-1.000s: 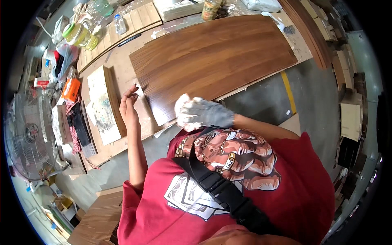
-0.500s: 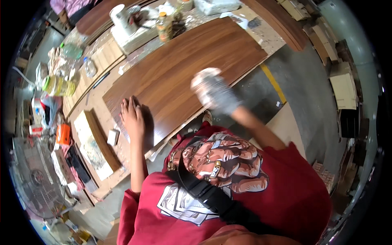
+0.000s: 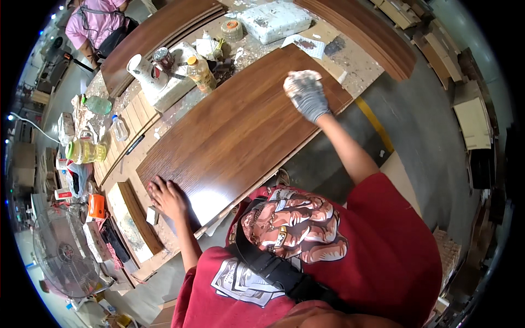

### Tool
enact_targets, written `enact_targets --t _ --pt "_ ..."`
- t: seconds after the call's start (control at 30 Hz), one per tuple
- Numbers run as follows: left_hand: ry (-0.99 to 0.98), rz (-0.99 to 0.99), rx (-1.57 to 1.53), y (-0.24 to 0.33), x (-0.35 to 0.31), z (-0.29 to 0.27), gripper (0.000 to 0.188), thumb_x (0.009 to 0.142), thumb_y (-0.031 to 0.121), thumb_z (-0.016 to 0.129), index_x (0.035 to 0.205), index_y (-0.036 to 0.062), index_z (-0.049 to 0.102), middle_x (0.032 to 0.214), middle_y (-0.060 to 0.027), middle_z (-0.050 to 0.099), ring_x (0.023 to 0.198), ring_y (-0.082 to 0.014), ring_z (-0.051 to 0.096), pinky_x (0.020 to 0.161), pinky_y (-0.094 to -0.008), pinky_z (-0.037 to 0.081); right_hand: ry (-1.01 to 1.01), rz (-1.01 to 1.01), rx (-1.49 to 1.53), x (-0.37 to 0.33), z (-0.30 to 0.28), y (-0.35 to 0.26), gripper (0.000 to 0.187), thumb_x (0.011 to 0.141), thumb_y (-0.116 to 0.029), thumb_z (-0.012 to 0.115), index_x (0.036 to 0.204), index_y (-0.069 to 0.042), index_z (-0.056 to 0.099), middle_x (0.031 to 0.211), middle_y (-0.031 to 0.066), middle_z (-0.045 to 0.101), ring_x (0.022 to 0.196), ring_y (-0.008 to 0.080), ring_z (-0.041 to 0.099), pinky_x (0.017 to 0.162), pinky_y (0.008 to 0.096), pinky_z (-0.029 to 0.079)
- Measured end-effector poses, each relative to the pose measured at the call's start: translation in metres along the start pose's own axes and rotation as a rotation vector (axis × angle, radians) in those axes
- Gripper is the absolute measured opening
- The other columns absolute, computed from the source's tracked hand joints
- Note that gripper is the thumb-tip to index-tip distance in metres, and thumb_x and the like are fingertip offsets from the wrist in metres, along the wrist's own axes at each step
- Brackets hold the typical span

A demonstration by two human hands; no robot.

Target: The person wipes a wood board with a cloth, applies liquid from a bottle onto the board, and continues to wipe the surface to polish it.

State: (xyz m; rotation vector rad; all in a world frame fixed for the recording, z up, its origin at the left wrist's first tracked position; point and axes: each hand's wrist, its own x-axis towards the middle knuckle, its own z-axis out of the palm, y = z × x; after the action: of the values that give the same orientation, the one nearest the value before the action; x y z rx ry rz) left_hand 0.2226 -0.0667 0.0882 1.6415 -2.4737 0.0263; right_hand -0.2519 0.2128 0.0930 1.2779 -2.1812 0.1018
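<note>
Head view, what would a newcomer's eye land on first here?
Probably the big glossy brown wood-grain panel, lying diagonally across the middle of the picture on the workbench. Next might come the bare left hand, fingers spread at the panel's left end, and the right hand, in a grey and whitish glove near its far right end. The red shirt fills much of the lower picture, with a round fan at lower left.

A smooth grey floor (image 3: 418, 136) goes under a big tan wooden table (image 3: 358, 75) with messy spots on top. A long yellow stripe (image 3: 375, 126) runs along the floor. Brown cardboard boxes (image 3: 471, 123) sit on the right. A round grey wire fan (image 3: 65, 251) stands on the left.
</note>
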Motion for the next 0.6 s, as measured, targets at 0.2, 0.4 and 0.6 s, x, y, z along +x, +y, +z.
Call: enact_targets --t 0.2,0.4,0.6 --pt "0.007 -0.333 -0.060 -0.088 0.033 0.003 0.066 0.105 0.050 0.032 0.152 0.0036 0.035 0.152 -0.0266 0.038 0.141 -0.0399 0.037 0.114 -0.0503 0.032 0.101 0.077 0.046 0.042 -0.025 -0.050 0.025 0.095 -0.026 0.043 0.110 -0.017 0.061 0.123 0.0081 0.056 0.119 0.0276 0.050 0.103 0.0491 0.037" --pt "0.046 -0.257 -0.349 -0.105 0.048 -0.006 0.057 0.105 0.041 0.039 0.135 -0.0063 0.051 0.130 -0.0306 0.058 0.121 -0.0449 0.055 0.102 -0.0466 0.043 -0.155 -0.122 0.228 0.037 -0.062 -0.224 0.049 0.099 -0.044 0.039 0.140 -0.019 0.048 0.149 0.0151 0.040 0.141 0.0298 0.033 0.115 0.0541 0.022" --pt "0.175 -0.038 -0.452 -0.147 0.064 -0.001 0.051 0.106 0.036 0.043 0.131 -0.0073 0.052 0.124 -0.0304 0.060 0.115 -0.0440 0.059 0.098 -0.0460 0.045 -0.384 -0.018 0.512 0.038 -0.090 -0.197 0.064 0.097 -0.048 0.043 0.154 -0.021 0.036 0.162 0.0137 0.027 0.151 0.0370 0.018 0.113 0.0682 0.008"
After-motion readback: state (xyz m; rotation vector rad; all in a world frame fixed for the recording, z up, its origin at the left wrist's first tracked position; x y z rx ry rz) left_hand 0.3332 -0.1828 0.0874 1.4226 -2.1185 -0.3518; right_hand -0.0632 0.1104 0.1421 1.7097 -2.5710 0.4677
